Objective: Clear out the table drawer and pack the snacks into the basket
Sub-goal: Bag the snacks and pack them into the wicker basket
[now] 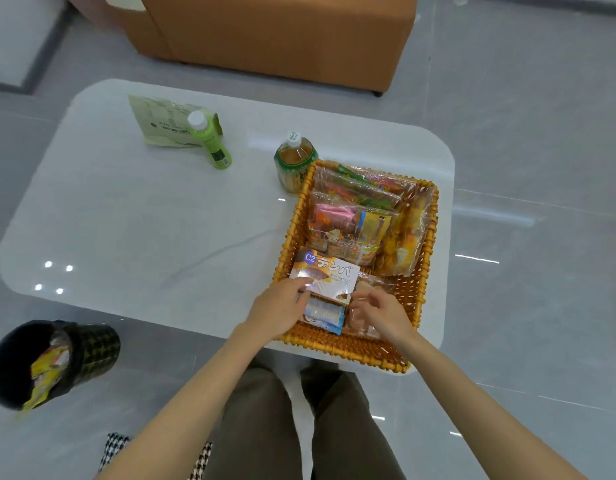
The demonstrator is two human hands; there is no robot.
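An orange wicker basket (425,258) stands on the right part of the white table (144,220), filled with several clear snack bags (355,220). At its near end lies a blue-and-white snack box (329,271) with chocolate pictures. My left hand (282,306) pinches the box's near-left edge. My right hand (377,311) is inside the basket just right of the box, fingers curled over a clear bag of biscuits (365,327); whether it grips the bag is unclear. A small blue packet (325,315) lies under the box. The drawer is hidden from view.
A tea bottle (292,161) stands against the basket's far-left corner. Farther left are a green bottle (209,140) and a pale green pouch (161,119). A black bin (53,358) with wrappers sits on the floor at left. An orange sofa (282,32) is beyond the table.
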